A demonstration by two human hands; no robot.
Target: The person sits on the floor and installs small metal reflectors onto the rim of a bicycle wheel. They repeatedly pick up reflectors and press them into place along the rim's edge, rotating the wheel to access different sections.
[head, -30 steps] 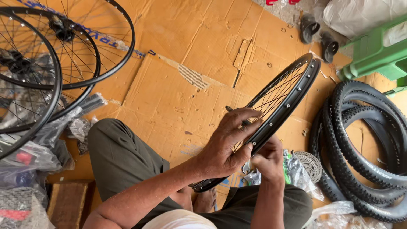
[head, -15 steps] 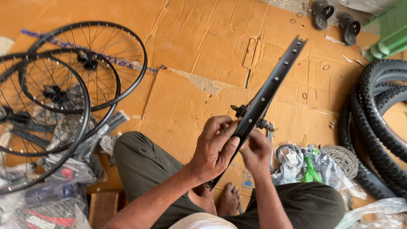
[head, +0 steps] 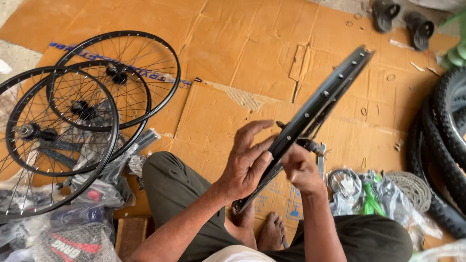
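Sitting on flattened cardboard (head: 252,43), a person's left hand (head: 247,162) grips a black bicycle rim (head: 320,104) seen edge-on while the right hand (head: 302,170) pinches something small at its hub, three finished spoked wheels (head: 92,111) stacked nearby.

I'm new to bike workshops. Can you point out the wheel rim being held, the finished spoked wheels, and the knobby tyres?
wheel rim (head: 324,97), head view, on its black outer band with the spoke holes.
spoked wheels (head: 116,34), head view, on the top rim of the farthest wheel.
knobby tyres (head: 444,121), head view, on the outer tread.

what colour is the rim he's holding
Black, with a row of small spoke holes; the rim, gripped by the left hand, shows best in the head view.
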